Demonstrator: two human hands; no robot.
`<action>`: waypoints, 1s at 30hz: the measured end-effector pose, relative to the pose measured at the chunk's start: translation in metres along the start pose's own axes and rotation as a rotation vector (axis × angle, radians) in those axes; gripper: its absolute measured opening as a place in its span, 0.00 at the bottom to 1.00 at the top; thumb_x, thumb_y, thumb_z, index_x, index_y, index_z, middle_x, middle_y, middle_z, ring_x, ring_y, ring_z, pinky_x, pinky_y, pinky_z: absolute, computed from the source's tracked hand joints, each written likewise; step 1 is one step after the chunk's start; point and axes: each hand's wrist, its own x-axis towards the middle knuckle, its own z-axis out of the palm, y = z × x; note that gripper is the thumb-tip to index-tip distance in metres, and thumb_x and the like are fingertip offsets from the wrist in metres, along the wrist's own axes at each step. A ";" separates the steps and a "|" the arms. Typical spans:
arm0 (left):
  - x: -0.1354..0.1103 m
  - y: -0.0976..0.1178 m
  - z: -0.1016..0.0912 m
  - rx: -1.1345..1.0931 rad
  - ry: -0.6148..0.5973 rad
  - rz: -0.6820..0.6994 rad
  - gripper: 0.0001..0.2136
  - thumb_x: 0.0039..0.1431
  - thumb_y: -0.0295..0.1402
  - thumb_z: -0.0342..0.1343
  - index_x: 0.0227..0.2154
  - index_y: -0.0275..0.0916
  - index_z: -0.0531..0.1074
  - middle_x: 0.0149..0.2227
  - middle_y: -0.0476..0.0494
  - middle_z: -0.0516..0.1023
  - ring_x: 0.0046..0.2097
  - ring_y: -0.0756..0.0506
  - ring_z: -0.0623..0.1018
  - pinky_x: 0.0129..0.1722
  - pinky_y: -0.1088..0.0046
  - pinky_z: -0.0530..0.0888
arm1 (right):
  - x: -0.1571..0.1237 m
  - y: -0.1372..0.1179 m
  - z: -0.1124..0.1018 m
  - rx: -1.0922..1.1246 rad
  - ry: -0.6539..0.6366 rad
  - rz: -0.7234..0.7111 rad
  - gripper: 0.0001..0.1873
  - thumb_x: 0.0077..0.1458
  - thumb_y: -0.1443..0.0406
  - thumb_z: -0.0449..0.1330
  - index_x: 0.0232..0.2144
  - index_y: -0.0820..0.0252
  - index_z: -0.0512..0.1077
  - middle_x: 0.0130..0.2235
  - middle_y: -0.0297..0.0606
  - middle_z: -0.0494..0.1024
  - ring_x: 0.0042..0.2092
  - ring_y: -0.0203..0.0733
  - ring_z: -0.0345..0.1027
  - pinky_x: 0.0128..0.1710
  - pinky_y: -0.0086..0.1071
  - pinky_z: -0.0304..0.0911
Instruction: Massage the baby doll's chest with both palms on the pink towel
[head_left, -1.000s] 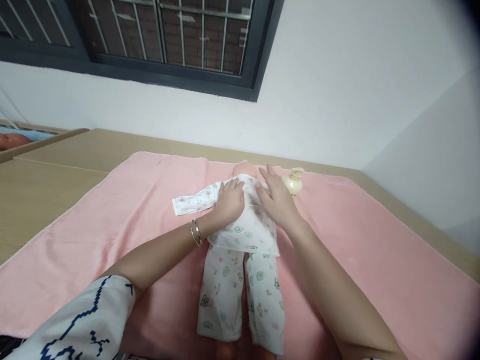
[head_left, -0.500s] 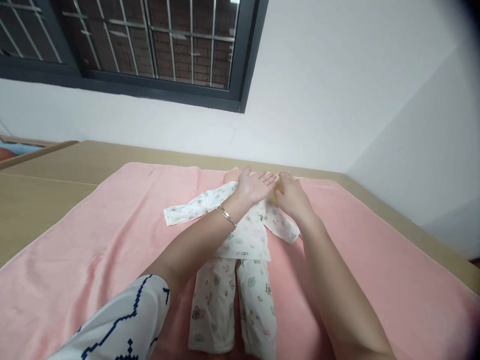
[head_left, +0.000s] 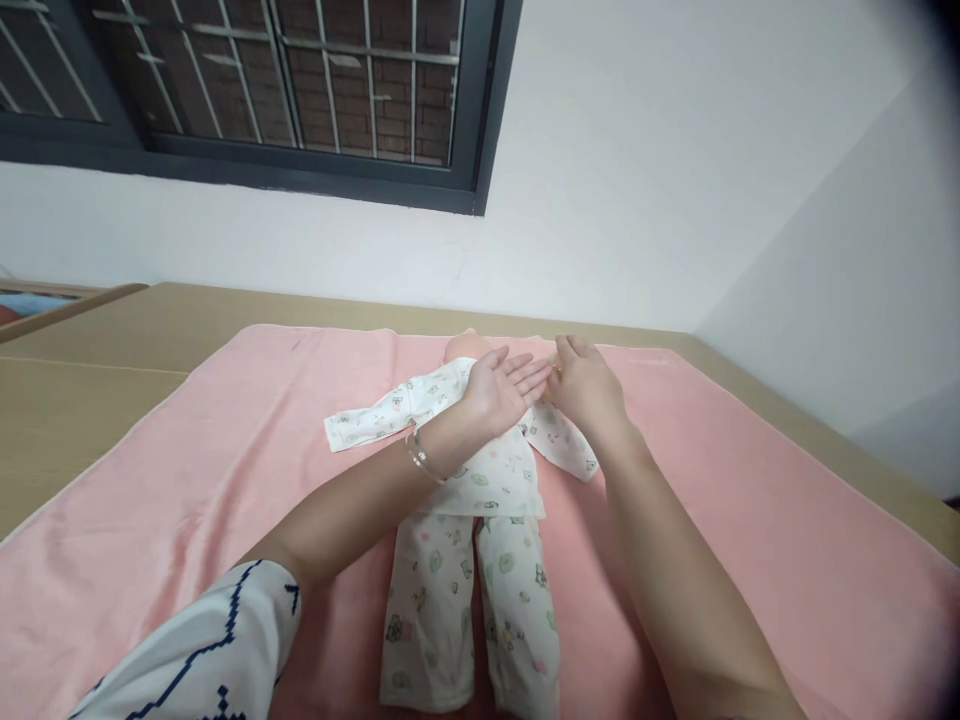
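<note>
A baby doll [head_left: 459, 347] lies on its back on a pink towel [head_left: 225, 450], dressed in a white printed top [head_left: 495, 475] and matching trousers [head_left: 465, 600]. My left hand [head_left: 501, 385] hovers palm up over the doll's chest with fingers stretched out and nothing in it. A silver bangle [head_left: 420, 455] sits on that wrist. My right hand [head_left: 589, 385] is just right of it, fingers curved down over a small cream bottle [head_left: 556, 371]. Only a sliver of the bottle shows beside my left fingertips.
The towel covers a light wooden table [head_left: 90, 370] that meets a white wall [head_left: 637, 200]. A dark-framed barred window [head_left: 300, 90] is above left. A wooden frame edge [head_left: 67, 300] shows at the far left. The doll's left sleeve [head_left: 375, 415] lies spread on the towel.
My left hand lifted off the doll's chest and turned palm up. My right hand moved right onto the cream bottle, which is now almost hidden. The doll's right sleeve now lies uncovered.
</note>
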 end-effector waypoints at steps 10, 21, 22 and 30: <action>-0.116 0.018 0.003 -0.042 0.038 -0.293 0.15 0.58 0.30 0.53 0.46 0.29 0.72 0.51 0.28 0.78 0.53 0.39 0.80 0.58 0.63 0.73 | -0.011 -0.032 -0.004 -0.253 -0.081 0.120 0.31 0.65 0.65 0.40 0.66 0.75 0.53 0.68 0.56 0.57 0.69 0.52 0.48 0.67 0.62 0.38; -0.127 0.047 0.002 -0.051 0.149 -0.106 0.20 0.59 0.33 0.53 0.54 0.34 0.68 0.61 0.33 0.70 0.64 0.41 0.69 0.66 0.66 0.64 | -0.027 -0.068 -0.023 -0.177 -0.348 0.092 0.28 0.65 0.62 0.45 0.64 0.69 0.61 0.70 0.60 0.50 0.71 0.66 0.37 0.63 0.72 0.36; -0.125 0.046 0.002 -0.048 0.209 -0.106 0.21 0.60 0.34 0.53 0.55 0.35 0.67 0.62 0.34 0.68 0.66 0.42 0.67 0.67 0.66 0.62 | -0.031 -0.075 -0.030 -0.086 -0.361 0.049 0.26 0.66 0.62 0.44 0.61 0.66 0.64 0.69 0.57 0.53 0.71 0.64 0.41 0.64 0.71 0.36; -0.134 0.052 0.012 -0.121 0.180 -0.043 0.13 0.65 0.41 0.47 0.40 0.39 0.72 0.42 0.41 0.79 0.51 0.41 0.78 0.54 0.66 0.75 | -0.084 -0.126 -0.072 0.557 -0.221 -0.358 0.32 0.70 0.53 0.39 0.71 0.56 0.43 0.72 0.43 0.46 0.73 0.51 0.33 0.70 0.62 0.27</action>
